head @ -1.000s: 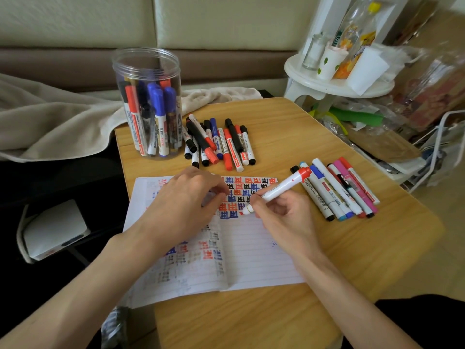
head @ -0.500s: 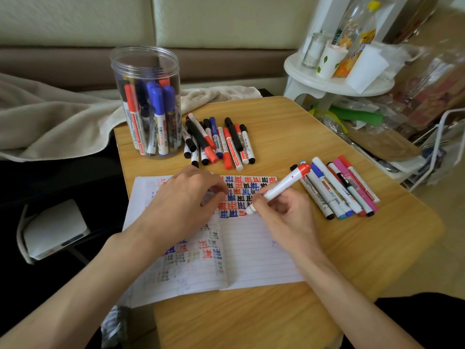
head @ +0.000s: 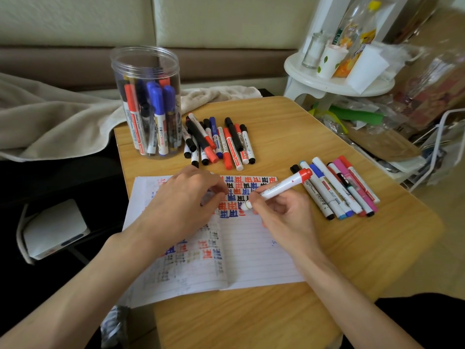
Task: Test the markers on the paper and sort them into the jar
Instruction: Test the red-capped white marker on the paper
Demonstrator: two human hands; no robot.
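A white marker with a red end is gripped in my right hand, its tip down on the lined paper beside rows of red, blue and black test marks. My left hand rests on the paper's left part with its fingers loosely curled, and nothing shows in it. The clear plastic jar stands at the table's back left with several markers upright inside. A loose pile of markers lies right of the jar. Another row of markers lies right of my right hand.
The wooden table has edges close on the left and right. A beige blanket lies on the sofa to the left. A white stool with cups and bottles stands behind on the right, with clutter beside it.
The marker's tip has shifted slightly down and left along the row of marks. My left hand has stayed on the paper.
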